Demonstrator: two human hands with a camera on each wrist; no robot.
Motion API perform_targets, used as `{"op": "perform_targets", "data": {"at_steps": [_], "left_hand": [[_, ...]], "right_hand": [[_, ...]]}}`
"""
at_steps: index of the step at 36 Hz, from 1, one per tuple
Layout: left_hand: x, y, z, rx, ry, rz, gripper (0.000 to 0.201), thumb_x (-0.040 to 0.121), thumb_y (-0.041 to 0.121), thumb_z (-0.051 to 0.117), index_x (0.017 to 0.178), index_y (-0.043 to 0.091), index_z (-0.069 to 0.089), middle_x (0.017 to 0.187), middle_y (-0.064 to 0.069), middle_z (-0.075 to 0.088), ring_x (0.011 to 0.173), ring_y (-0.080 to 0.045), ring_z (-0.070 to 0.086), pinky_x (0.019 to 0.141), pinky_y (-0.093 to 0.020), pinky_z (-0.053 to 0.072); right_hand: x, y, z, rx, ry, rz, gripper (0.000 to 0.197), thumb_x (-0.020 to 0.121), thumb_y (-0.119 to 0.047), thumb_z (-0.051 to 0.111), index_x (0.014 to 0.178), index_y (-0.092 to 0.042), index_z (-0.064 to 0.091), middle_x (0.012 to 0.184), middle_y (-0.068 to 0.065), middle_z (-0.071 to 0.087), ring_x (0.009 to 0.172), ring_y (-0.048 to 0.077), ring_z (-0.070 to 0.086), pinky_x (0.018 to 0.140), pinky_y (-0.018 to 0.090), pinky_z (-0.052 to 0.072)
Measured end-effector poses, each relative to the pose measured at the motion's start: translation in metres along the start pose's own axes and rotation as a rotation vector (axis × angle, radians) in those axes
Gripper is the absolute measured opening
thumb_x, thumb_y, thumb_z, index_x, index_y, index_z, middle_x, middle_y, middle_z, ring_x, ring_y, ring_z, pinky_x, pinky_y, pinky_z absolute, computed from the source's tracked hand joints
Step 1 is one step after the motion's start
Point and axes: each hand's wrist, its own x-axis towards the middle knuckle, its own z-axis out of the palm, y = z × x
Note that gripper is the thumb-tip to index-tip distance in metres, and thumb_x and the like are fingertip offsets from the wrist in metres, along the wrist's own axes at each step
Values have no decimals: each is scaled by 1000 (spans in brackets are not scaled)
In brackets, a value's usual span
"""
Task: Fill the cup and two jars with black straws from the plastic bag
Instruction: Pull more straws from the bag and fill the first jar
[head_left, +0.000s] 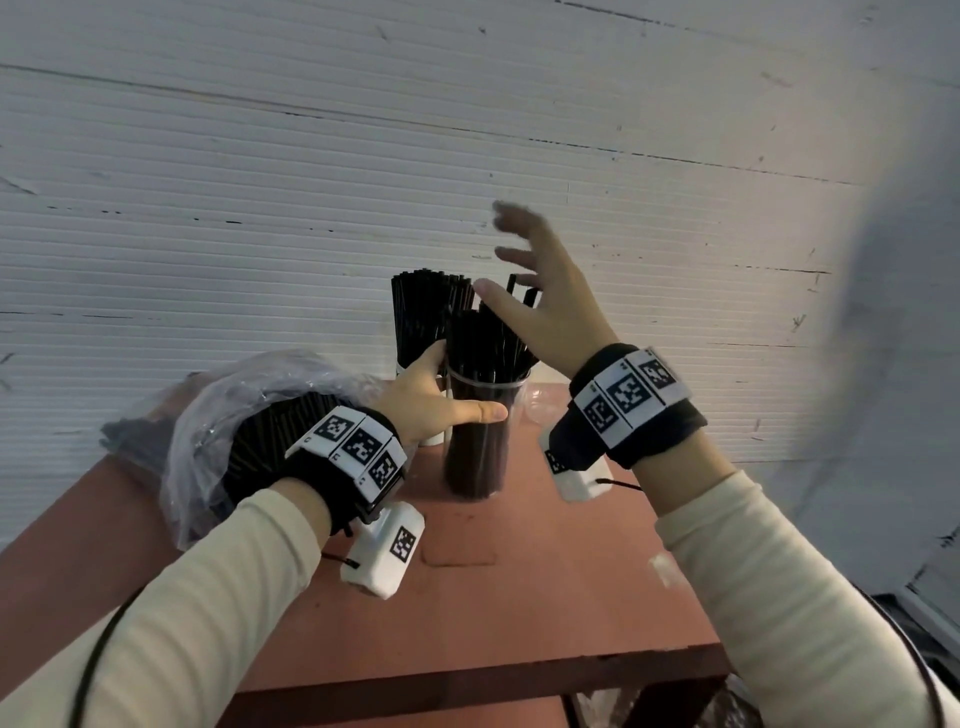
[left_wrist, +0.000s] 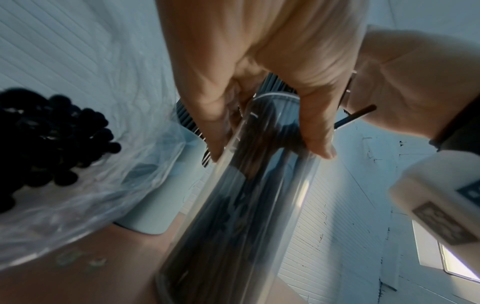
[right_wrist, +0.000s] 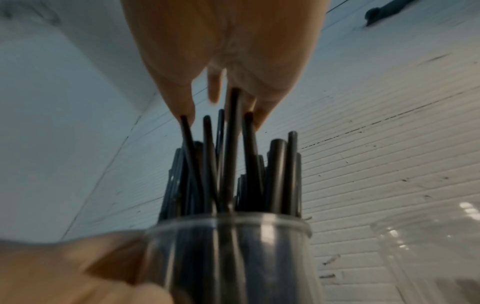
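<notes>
Clear plastic, the jar (head_left: 480, 431) stood upright on the red table (head_left: 519, 571), packed with black straws (head_left: 478, 343), with the left hand (head_left: 431, 400) wrapped round its upper wall. Above the jar, the right hand (head_left: 540, 301) hovered with fingers spread, gripping nothing, fingertips at the tallest straw ends. Pressing those ends down evenly, jar steadied, would probably seat them best. Left of the jar lay the plastic bag (head_left: 223, 415).
</notes>
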Motion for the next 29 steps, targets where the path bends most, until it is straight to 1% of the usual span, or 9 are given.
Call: {"op": "perform_targets", "data": {"at_steps": [2,5,10,13,18,22,24,26,29], "left_hand": [[-1,0,0,-16,2,2,80,63,28,92,131,32,50,123,14,62,121,-9,54,107,-33,39],[-2,0,1,-44,4,0,83,58,31,93,131,30,52,122,13,64,120,-8,56,109,-38,42],[-6,0,3,-45,23,0,107,40,53,89,135,29,46,124,14,62,119,-7,56,109,-40,43],[-6,1,4,-25,13,-8,110,42,58,88,138,29,43,126,13,61,121,-8,56,109,-40,43],[-14,10,6,-2,-11,8,98,68,31,89,147,20,32,134,8,54,126,-9,50,109,-31,38],[-25,16,-8,59,11,33,101,69,26,87,150,20,27,140,10,43,130,-5,40,114,-31,32],[-34,16,-20,107,87,48,88,74,21,84,145,22,32,132,11,43,125,-4,41,110,-28,34],[-45,16,-33,122,162,109,65,80,13,78,133,24,43,126,9,50,121,-7,49,103,-25,38],[-62,17,-54,155,247,178,35,85,6,66,109,29,57,113,13,61,105,-6,61,86,-16,45]], "right_hand": [[-3,1,4,-155,-141,-31,34,98,-32,52,131,-21,56,134,-6,54,116,2,51,97,13,37],[-10,5,10,-248,-295,11,42,102,-44,35,120,-19,64,115,-6,65,101,3,56,88,18,38],[-16,4,9,-212,-156,-38,41,104,-36,36,140,-21,49,142,-4,51,131,8,44,105,12,27],[-19,1,10,-244,-213,-58,41,104,-37,35,140,-25,50,143,-5,50,134,9,42,112,22,29],[-21,-5,10,-325,-251,-39,40,103,-37,37,136,-21,54,137,-3,56,128,14,48,110,32,35],[-20,-11,10,-215,-117,-117,37,101,-22,45,135,-14,53,142,-1,50,131,12,45,108,14,29],[-23,-18,11,-147,-58,-183,36,97,-9,46,131,-11,57,141,0,51,130,11,46,107,10,30],[-27,-27,15,-82,-23,-219,34,93,-2,47,123,-8,61,132,3,57,122,11,52,103,16,38],[-35,-41,27,25,-22,-189,25,90,0,49,108,-6,66,107,2,63,92,6,61,83,18,48]]}}
